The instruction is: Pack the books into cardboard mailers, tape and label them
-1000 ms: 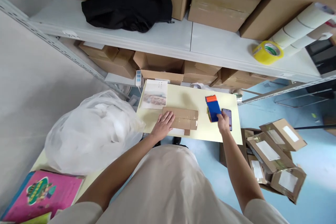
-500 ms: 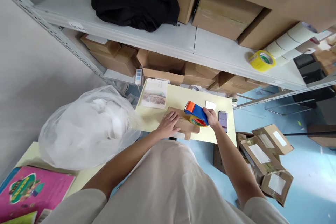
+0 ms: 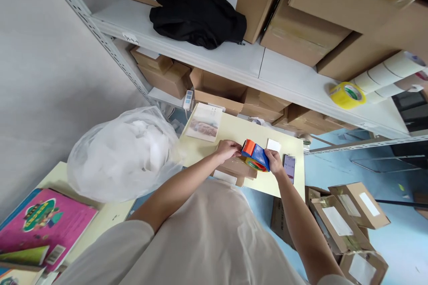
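Observation:
My right hand (image 3: 274,161) grips the back end of a blue and orange tape dispenser (image 3: 259,153) with a roll of tape in it, held over the table. My left hand (image 3: 230,149) reaches the dispenser's orange front, its fingertips pinched close to the cutting edge. Whatever those fingertips hold is too small to make out. Beneath both hands lies a flattish cardboard box (image 3: 238,167) on the cream table (image 3: 239,130). Part of the box is hidden by my left hand and the dispenser.
A booklet (image 3: 204,121), a white card (image 3: 273,144) and a phone (image 3: 289,167) lie on the table. Left stands a bulky clear plastic bag (image 3: 117,160). Shelving (image 3: 214,60) with boxes spans the front. Taped cartons (image 3: 337,222) are piled on the floor at right.
My left hand has lifted off the cardboard box and come to the dispenser's front end, its fingers now pinched. The right hand still holds the dispenser. The camera view has shifted.

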Demonstrator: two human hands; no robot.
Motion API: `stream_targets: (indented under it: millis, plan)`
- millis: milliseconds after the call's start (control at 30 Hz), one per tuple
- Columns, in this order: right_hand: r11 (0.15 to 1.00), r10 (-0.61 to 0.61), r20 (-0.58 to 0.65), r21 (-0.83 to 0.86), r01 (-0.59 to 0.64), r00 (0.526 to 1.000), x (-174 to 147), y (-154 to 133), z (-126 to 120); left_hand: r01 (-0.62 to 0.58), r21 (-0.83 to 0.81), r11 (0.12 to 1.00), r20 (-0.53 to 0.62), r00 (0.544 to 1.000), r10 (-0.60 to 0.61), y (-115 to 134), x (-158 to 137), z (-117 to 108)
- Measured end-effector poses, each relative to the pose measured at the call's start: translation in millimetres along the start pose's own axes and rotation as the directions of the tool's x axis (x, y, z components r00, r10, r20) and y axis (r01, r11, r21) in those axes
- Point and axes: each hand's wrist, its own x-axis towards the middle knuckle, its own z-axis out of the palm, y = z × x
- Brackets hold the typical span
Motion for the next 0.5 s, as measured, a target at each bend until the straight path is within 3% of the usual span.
stream_targets:
  millis: [133, 367, 500]
  plan:
    - [0.993, -0.021, 0.056, -0.111, 0.027, 0.998, -0.2, -8.5, 1.9, 0.004, 0.027, 1.0, -0.036, 0.999, -0.003, -7.5, 0.6, -14.3]
    - [0.878, -0.142, 0.093, -0.448, 0.169, 0.985, -2.2, -29.1, 16.9, 0.028, 0.103, 0.994, -0.229, 0.974, -0.004, -37.9, -16.3, -92.2]
    - [0.83, -0.153, 0.125, -0.523, 0.197, 0.98, -1.6, -35.1, 27.9, 0.091, 0.164, 0.982, -0.254, 0.966, -0.047, -64.6, -21.1, -111.2]
